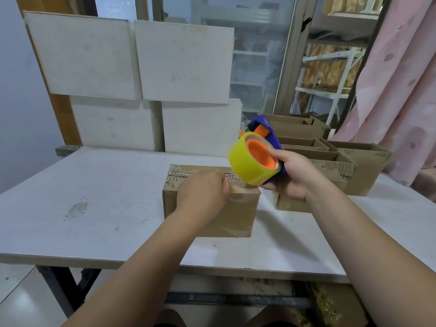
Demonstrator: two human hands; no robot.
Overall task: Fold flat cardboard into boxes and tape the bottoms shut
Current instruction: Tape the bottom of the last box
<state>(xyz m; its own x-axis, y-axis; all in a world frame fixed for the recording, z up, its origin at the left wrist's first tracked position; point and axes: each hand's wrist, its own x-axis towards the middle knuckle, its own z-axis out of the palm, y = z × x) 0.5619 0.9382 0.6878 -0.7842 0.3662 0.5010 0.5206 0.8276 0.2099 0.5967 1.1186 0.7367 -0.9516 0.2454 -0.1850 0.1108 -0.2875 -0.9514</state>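
My left hand [203,188] rests on the rectangular corrugated cardboard box [219,218], which stands mid-way along the scuffed white surface [94,197]. Its fingers curl at the box's ragged top edge; I cannot tell whether they pinch anything. My right hand [295,178] grasps the blue tape dispenser [273,138] with its glossy yellow roll [247,166], just above the box's right corner.

White tabletop [94,197] stretches open left of the gripped brown cardboard box [236,215]. Open-topped brown cartons [349,166] crowd its right.
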